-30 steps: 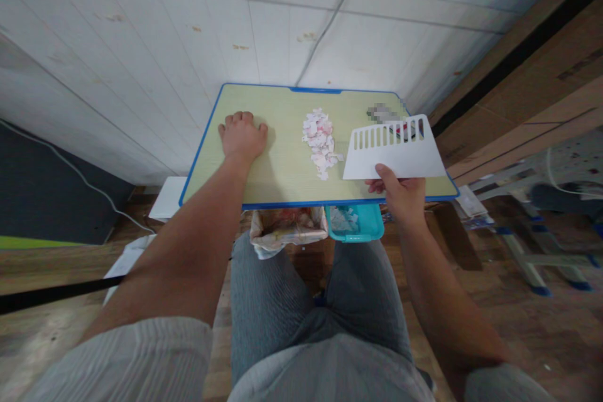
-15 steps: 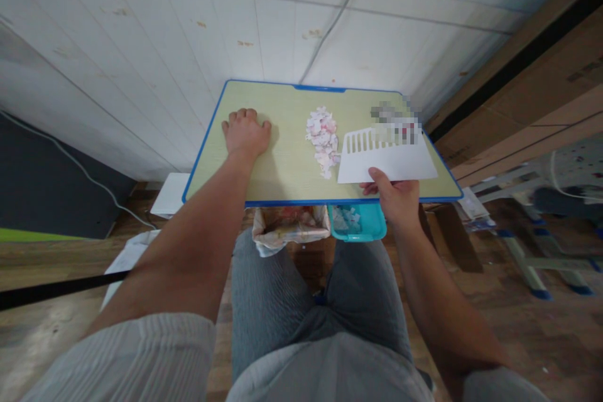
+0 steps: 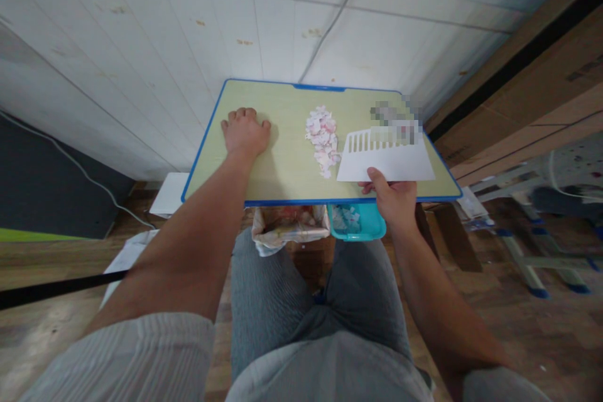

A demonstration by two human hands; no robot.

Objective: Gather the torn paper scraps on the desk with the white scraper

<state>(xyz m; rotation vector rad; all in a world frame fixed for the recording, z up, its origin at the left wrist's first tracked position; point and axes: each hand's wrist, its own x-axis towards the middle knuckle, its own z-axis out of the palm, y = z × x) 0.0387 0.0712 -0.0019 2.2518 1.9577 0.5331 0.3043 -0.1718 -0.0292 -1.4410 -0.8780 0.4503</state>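
Note:
My right hand [image 3: 394, 201] grips a white sheet with a row of slots cut along its far edge [image 3: 386, 166], thumb on top and fingers underneath. The sheet lies level over the right side of a pale yellow table [image 3: 282, 169] with a blue rim. Just left of the sheet is an elongated pile of small white and pinkish paper scraps [image 3: 322, 135]. Palm down on the table's left part rests my left hand [image 3: 245, 132], thumb apart and nothing in it. A pixelated patch hides what lies behind the sheet at the far right.
Under the table's near edge hang a lined bin [image 3: 268, 242] and a turquoise tub [image 3: 372, 229] with pale scraps inside. A white panelled wall [image 3: 277, 38] stands behind the table. Large cardboard boxes [image 3: 509, 119] are at the right, and a white stool-like block [image 3: 168, 193] at the left.

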